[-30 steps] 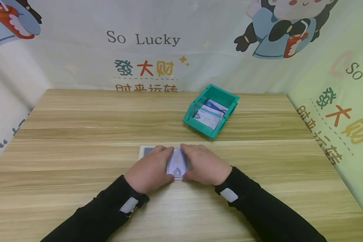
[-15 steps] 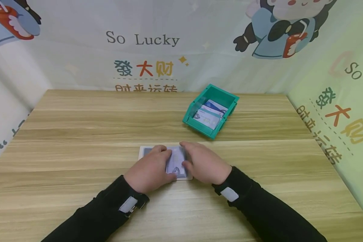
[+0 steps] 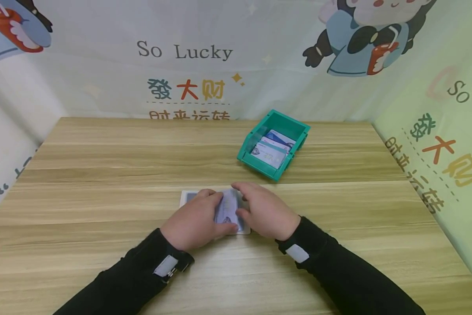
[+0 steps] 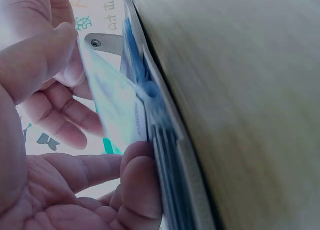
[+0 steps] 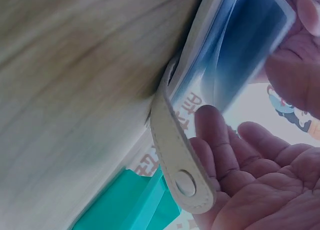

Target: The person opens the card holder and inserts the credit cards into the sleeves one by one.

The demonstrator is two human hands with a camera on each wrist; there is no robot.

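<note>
1. Nearest me lie my two forearms in black sleeves (image 3: 113,275); low and steady is, I judge, how they serve best.
2. My left hand (image 3: 194,221) grips the work: thumb on the near edge of a raised clear leaf (image 3: 225,208), fingers curled against its far side. I'd press lightly, since so thin a leaf would crease.
3. My right hand (image 3: 269,212) is loosely bent and seems to grip nothing. Its thumb sits at the leaf's right edge; whether it touches, I can't tell. I'd use that thumb to separate one leaf from its neighbours.
4. Between my hands, the card holder (image 4: 175,172) lies open on the wooden table (image 3: 121,175). Its snap strap (image 5: 172,147) juts beside my right fingers, so I'd mind snagging it.
5. Farther off, beyond my right hand, stands a green bin (image 3: 287,124) with cards (image 3: 270,152) inside.
6. Last comes the printed backdrop (image 3: 267,87).
</note>
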